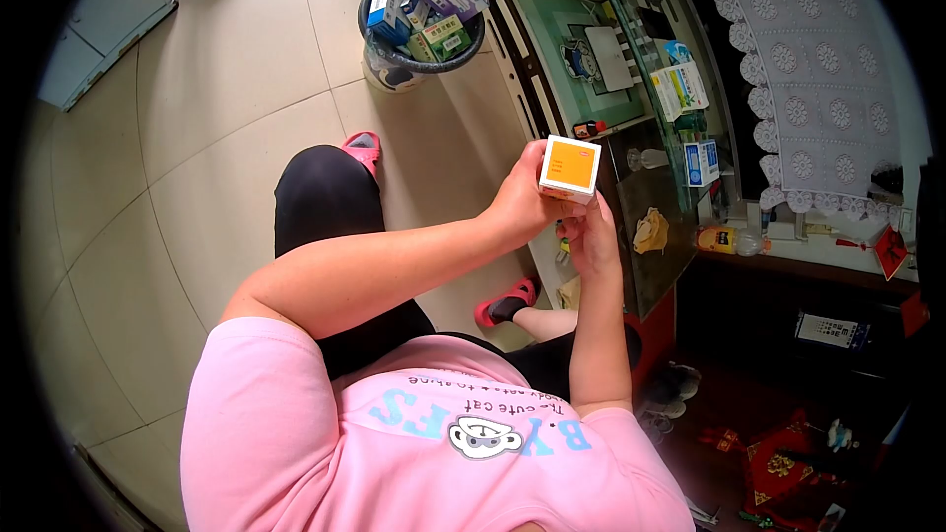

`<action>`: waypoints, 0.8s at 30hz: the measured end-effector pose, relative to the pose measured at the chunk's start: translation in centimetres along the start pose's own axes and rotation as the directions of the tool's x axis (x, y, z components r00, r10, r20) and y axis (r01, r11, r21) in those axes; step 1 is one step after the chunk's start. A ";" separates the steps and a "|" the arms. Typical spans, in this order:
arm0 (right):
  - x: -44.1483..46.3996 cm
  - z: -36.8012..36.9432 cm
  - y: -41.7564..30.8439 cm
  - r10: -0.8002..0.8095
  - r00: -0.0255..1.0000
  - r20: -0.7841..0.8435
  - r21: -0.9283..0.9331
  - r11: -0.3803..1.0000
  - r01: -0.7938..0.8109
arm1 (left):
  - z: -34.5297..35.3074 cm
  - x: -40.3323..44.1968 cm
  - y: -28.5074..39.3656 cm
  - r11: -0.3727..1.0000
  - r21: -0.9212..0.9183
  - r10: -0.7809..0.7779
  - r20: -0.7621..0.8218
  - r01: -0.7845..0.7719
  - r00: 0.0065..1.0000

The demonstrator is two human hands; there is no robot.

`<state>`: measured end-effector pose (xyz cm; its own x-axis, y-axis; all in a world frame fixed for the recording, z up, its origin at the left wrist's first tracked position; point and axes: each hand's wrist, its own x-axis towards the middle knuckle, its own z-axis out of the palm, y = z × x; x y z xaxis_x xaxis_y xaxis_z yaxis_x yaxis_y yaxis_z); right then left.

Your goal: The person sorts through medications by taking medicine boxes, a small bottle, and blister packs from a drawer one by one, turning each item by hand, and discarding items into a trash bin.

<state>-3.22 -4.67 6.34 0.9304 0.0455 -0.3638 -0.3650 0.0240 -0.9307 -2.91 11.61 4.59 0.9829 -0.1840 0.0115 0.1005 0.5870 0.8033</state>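
Beige floor tiles [227, 69] lay beside a dark glass-topped table [652, 281]. Before it, the left hand [517, 195] gripped a white-and-orange cardboard box [571, 166], the right hand [592, 241] underneath, its grip unclear; a slackened hold could have dropped it.

floor [227, 108] bright | lower right dim | edges bowed, corners black

Pink short-sleeved T-shirt [394, 488] with pale-blue letters [429, 424], small black lettering [532, 409] and a white cartoon print [485, 437]; black bottoms [320, 197]; dark socks [507, 308]; pink shoes [365, 150], clogs perhaps
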 end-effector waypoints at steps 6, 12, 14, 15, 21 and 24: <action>0.3 -1.4 0.7 0.011 0.998 0.067 -0.005 1.000 -0.011 | 0.0 0.0 0.1 0.998 -0.046 -0.045 0.017 0.046 0.999; 0.1 -1.0 0.4 0.018 0.999 0.032 -0.045 0.999 -0.016 | 0.0 0.3 -0.9 0.997 -0.077 -0.012 -0.006 0.011 1.000; 0.1 -1.0 0.4 0.027 0.999 0.024 -0.047 0.999 -0.025 | 0.0 0.3 -0.9 0.992 -0.121 -0.040 -0.010 0.039 0.999; 0.1 -0.9 0.4 0.027 0.999 0.024 -0.048 0.999 -0.026 | 0.0 0.3 -0.9 0.992 -0.121 -0.040 -0.010 0.039 0.999; 0.4 -1.2 0.9 0.056 0.998 0.023 -0.043 0.998 -0.055 | 0.0 0.1 0.0 0.986 -0.101 -0.134 -0.042 0.129 0.990; 0.3 -0.7 0.8 0.073 0.997 0.027 -0.047 0.996 -0.072 | 0.0 0.1 0.1 0.985 -0.071 -0.160 -0.064 0.155 0.985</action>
<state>-3.26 -5.37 5.44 0.8999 0.0739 -0.4297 -0.4290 -0.0267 -0.9029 -2.77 11.63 4.69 0.9619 -0.2250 -0.1551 0.2628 0.6056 0.7511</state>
